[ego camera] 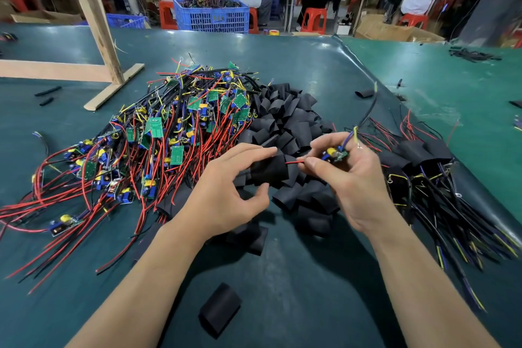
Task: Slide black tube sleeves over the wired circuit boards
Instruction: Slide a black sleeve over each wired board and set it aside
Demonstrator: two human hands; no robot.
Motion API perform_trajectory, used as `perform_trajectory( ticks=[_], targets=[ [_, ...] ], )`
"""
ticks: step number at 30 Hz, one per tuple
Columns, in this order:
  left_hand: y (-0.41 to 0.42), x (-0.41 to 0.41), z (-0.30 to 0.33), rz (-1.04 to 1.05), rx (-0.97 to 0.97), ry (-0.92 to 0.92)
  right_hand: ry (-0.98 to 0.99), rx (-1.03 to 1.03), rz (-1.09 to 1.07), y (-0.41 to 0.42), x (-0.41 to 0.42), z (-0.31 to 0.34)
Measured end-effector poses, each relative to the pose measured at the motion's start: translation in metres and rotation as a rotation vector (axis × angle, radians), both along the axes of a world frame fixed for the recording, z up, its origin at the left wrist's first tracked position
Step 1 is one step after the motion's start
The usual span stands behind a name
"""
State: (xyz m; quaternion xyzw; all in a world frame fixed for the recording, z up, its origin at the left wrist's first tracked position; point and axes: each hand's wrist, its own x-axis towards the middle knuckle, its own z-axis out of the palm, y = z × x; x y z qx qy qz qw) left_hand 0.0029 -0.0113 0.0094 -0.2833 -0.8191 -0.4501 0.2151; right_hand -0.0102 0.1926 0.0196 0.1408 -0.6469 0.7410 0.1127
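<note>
Two bare hands work over a dark green table (282, 277). On it lie, largest first, one big heap of green circuit boards with red and black wires (158, 133), one pile of flat black tube sleeves (288, 116), and one bundle of already sleeved boards (423, 172) at the right; singles are too many to count. The left hand (226, 195) holds one black sleeve (269, 171), its grip curled around the tube. The right hand (347, 175) pinches one small wired board (336, 155), whose red lead (295, 162) points at the sleeve's mouth. Threading seems just begun; next the wires, then the board, must pass inside.
</note>
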Motion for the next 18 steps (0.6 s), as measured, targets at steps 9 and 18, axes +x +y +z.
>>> perform_trajectory(
  ticks=[9,18],
  targets=[
    [0.002,0.001,0.001,0.017,0.001,0.056,-0.137,-0.148,0.091,-0.014,0.002,0.002],
    [0.003,0.001,0.003,0.036,0.03,0.078,-0.163,-0.084,0.094,-0.006,0.006,0.008]
  ],
)
